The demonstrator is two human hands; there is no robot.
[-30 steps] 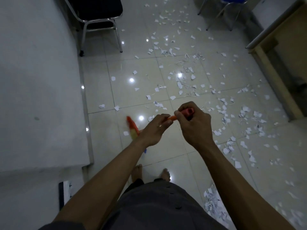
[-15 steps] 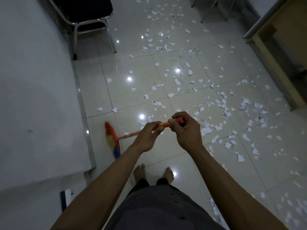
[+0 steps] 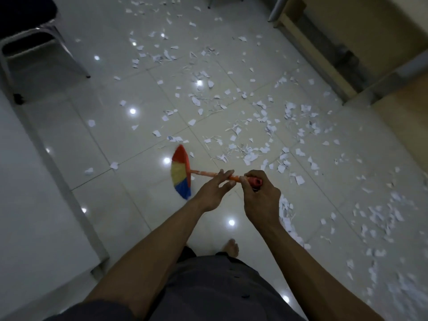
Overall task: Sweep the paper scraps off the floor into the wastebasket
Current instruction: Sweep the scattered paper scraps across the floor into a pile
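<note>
Both arms stretched forward, hands meeting on broom.
Right hand clenched round the handle end; left hand loose, fingers near straight across the shaft. Broom lies left-right, bristles pointing left, beside paper scraps on floor.

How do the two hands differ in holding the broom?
The right hand curls round the broom handle at its top end; the left hand sits lower, toward the bristles. The right hand's fingers are closed; the left hand's lie fairly straight against it. Both touch the handle.
</note>
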